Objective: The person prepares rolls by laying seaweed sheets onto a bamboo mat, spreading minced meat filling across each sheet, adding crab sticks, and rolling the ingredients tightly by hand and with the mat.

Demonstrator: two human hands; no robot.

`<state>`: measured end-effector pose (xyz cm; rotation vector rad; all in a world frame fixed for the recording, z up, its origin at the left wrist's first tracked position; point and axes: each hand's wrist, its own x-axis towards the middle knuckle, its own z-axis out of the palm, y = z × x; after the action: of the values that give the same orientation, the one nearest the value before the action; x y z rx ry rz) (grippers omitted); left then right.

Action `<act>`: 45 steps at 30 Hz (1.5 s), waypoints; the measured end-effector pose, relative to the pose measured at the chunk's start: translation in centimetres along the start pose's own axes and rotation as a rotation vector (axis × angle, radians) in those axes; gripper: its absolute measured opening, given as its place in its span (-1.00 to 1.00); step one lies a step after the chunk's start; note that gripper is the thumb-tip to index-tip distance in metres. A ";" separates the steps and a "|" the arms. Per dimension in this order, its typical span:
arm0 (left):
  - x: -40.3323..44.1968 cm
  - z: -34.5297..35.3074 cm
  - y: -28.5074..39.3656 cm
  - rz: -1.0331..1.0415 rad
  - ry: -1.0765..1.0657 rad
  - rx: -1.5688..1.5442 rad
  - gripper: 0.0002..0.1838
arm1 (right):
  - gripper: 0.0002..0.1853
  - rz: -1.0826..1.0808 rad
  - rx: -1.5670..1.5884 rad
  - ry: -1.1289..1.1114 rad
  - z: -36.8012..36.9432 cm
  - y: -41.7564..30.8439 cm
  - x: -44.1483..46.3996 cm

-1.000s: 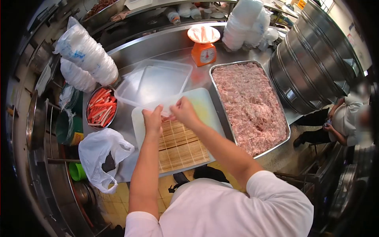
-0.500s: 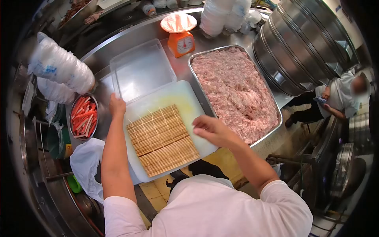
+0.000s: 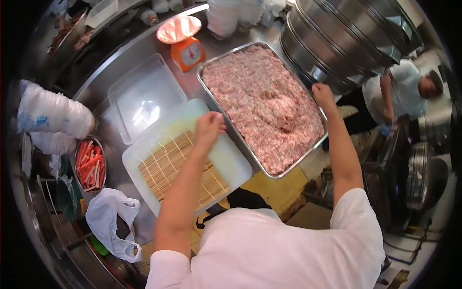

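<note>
A metal tray [image 3: 208,89] full of pinkish minced meat [image 3: 262,91] lies between my hands. My left hand [image 3: 208,129] is near the tray's left side, above the cutting board [image 3: 236,166], its fingers bent and spread a little with nothing visible in them. Beyond the tray's upper right side, my right hand [image 3: 324,96] is at the rim with curled fingers; whether it grips the rim cannot be made out. Under my left forearm a bamboo mat [image 3: 166,164] lies on the board. A clear plastic lid or container [image 3: 147,96] sits beyond the board.
An orange scale [image 3: 187,53] stands behind the tray. Stacked metal steamers [image 3: 337,38] rise at the upper right. On the left are a bowl of red-white sticks [image 3: 90,164], wrapped stacks [image 3: 55,113] and a white bag [image 3: 108,216]. Another person [image 3: 394,91] stands at the right.
Both hands have moved right, the left from the clear container to beside the meat tray, the right across to the tray's far right side. The view has shifted right.
</note>
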<state>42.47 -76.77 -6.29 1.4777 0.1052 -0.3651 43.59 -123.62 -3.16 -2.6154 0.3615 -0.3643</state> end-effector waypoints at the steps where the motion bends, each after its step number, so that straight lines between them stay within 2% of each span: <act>1: 0.2 1.4 0.3 -0.063 -0.024 -0.096 -0.81 | -0.64 0.016 -0.020 -0.041 0.5 0.4 0.0; 3: 0.5 2.8 0.3 -0.093 0.037 -0.099 -0.84 | -0.65 0.142 0.011 -0.100 0.7 -0.9 -0.9; 4: 0.7 3.0 0.3 -0.146 0.076 -0.105 -0.85 | -0.65 0.131 0.021 -0.097 1.1 -1.3 -0.9; 7: 1.1 2.8 -0.3 -0.077 0.058 -0.121 -0.81 | -0.67 0.178 -0.069 -0.033 2.0 -2.1 -1.3; 13: 0.1 2.7 0.0 -0.075 0.081 -0.167 -0.83 | -0.71 0.100 0.013 -0.081 0.6 -2.9 -1.7; 17: -0.3 2.9 0.8 -0.082 0.129 -0.178 -0.84 | -0.72 0.128 0.024 -0.138 -0.1 -2.8 -0.9; 19: -0.2 2.2 1.1 -0.101 0.078 -0.159 -0.87 | -0.70 0.242 -0.008 -0.382 -1.0 -3.6 0.0; 20: -0.7 1.5 1.0 -0.113 0.021 -0.147 -0.89 | -0.70 0.244 -0.003 -0.402 -1.2 -4.5 -0.1; 21: -1.4 0.8 1.5 -0.120 0.032 -0.145 -0.89 | -0.69 0.120 -0.139 -0.303 -1.4 -6.0 0.1; 22: -1.9 0.3 2.4 -0.063 0.093 -0.072 -0.88 | -0.65 -0.013 -0.272 -0.192 -1.5 -7.6 1.0; 24: -3.3 -2.8 2.9 0.106 0.269 0.135 -0.83 | -0.53 -0.190 -0.043 -0.097 -0.6 -10.8 2.5; 26: -5.0 -9.4 2.6 0.279 0.544 0.385 -0.80 | -0.47 -0.211 0.292 -0.255 0.9 -16.0 4.2; 27: -5.9 -13.3 2.1 0.331 0.704 0.504 -0.78 | -0.40 -0.304 0.304 -0.291 2.2 -18.3 4.9; 29: -7.4 -20.8 0.5 0.210 0.920 0.736 -0.70 | -0.25 -0.434 0.283 -0.336 4.9 -23.1 7.1; 32: -7.7 -27.4 -3.6 0.186 1.018 0.787 -0.68 | -0.03 -0.434 0.234 -0.336 11.4 -29.3 11.0; 33: -7.8 -27.4 -3.9 0.070 1.045 0.638 -0.66 | -0.03 -0.441 0.240 -0.341 13.5 -31.2 11.8; 34: -7.6 -26.6 -3.8 0.062 1.057 0.636 -0.66 | 0.05 -0.369 0.210 -0.342 15.3 -33.0 12.3; 36: -7.7 -25.1 -3.8 0.332 1.089 0.864 -0.64 | 0.13 -0.316 0.172 -0.381 18.5 -35.1 13.2; 38: -7.5 -24.7 -3.5 0.393 1.126 0.798 -0.64 | 0.26 -0.243 0.215 -0.259 21.5 -36.7 13.9; 40: -7.8 -24.2 -2.9 0.343 1.109 0.828 -0.65 | 0.31 -0.116 0.093 -0.245 22.6 -38.6 13.7; 45: -7.9 -23.6 -2.1 0.294 1.121 0.795 -0.59 | 0.32 -0.064 -0.008 -0.195 22.4 -39.4 13.2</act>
<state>37.98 -52.25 -8.37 2.2947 0.6830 0.7925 70.36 -84.80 -0.61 -2.6461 0.2139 -0.1263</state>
